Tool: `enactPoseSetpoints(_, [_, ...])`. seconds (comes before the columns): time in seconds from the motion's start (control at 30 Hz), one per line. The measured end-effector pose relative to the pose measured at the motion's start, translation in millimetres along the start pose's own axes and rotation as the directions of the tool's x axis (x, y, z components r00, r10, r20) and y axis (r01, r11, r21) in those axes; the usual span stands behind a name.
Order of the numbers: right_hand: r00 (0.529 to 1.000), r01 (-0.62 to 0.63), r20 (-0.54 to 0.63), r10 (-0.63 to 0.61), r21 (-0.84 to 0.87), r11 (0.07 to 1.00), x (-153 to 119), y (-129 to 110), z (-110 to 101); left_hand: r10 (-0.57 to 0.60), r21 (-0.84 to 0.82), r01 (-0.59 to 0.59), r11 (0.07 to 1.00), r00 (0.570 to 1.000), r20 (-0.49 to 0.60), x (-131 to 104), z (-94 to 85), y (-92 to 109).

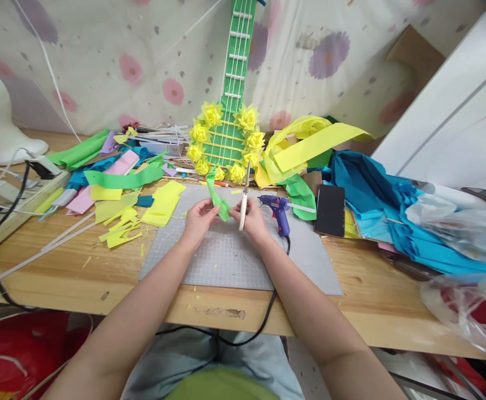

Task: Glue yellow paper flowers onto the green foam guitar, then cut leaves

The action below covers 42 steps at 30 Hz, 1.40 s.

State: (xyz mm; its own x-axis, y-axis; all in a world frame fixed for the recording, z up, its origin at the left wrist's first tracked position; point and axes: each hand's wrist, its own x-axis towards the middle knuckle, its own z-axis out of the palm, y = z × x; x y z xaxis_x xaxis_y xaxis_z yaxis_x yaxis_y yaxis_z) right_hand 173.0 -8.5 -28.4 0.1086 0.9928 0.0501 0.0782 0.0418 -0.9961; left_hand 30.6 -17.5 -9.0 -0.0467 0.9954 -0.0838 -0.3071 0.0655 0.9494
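My left hand (199,222) pinches the lower end of a narrow strip of green crepe paper (216,194) above the cutting mat (209,261). White-handled scissors (243,210) are in my right hand (255,220), blades pointing up and away from me. The fingertips of that hand also touch the green strip's right edge. Just behind stands a green paper guitar (235,83) with white strings, its body ringed by several yellow paper flowers (247,118). The strip's upper end overlaps the flowers at the guitar's base from my viewpoint.
A purple glue gun (279,211) lies right of my hands, its cord running off the table's front edge. Beside it is a black phone (330,210). Yellow paper scraps (163,203) lie left; blue crepe paper (363,183) is heaped right. A power strip (21,205) sits far left.
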Motion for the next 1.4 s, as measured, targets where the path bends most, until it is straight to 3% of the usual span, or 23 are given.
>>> enactPoseSetpoints(0.2, [0.999,0.012,0.031,-0.012,0.005,1.0,0,7,2,0.016,-0.006,-0.017,1.0,1.0,-0.01,3,-3.2,-3])
enactPoseSetpoints(0.27, [1.0,0.021,0.016,-0.022,0.042,0.999,-1,8,5,-0.025,-0.04,0.026,0.999,1.0,0.004,2,-2.1,-4])
enactPoseSetpoints(0.37, [0.999,0.033,0.009,-0.034,0.09,0.995,-2,5,8,-0.12,-0.074,0.128,0.989,0.987,0.111,1,0.3,-4])
enactPoseSetpoints(0.53, [0.993,0.027,0.108,-0.036,0.088,0.996,-4,-8,5,-0.183,-0.031,0.188,0.982,0.975,0.124,4,-5.3,-2])
enactPoseSetpoints(0.7, [0.987,0.005,0.162,-0.016,0.068,0.998,-2,-14,-3,-0.304,0.037,0.303,0.952,0.928,0.217,5,-12.8,1])
enactPoseSetpoints(0.8, [0.997,0.009,0.081,-0.013,0.048,0.999,-1,-13,-3,-0.267,-0.066,0.281,0.957,0.949,0.166,4,-7.6,1])
enactPoseSetpoints(0.9, [1.0,0.006,-0.017,-0.008,-0.143,0.99,-6,-14,-1,-0.263,-0.345,0.25,0.905,0.965,0.012,7,-0.3,1])
enactPoseSetpoints(1.0, [0.997,0.078,0.052,-0.061,-0.485,0.871,-17,-18,6,-0.352,-0.563,0.264,0.783,0.934,-0.053,13,2.0,0])
enactPoseSetpoints(1.1, [0.966,0.256,0.196,-0.166,-0.694,0.672,-29,-24,15,-0.366,-0.607,0.284,0.742,0.931,-0.012,18,-2.2,-1])
enactPoseSetpoints(1.23, [0.944,0.329,0.26,-0.202,-0.773,0.543,-38,-24,22,-0.297,-0.638,0.203,0.743,0.954,-0.042,19,-9.2,1])
enactPoseSetpoints(1.4, [0.954,0.3,0.249,-0.166,-0.803,0.515,-37,-19,22,-0.284,-0.561,0.226,0.796,0.959,-0.017,15,-6.5,2])
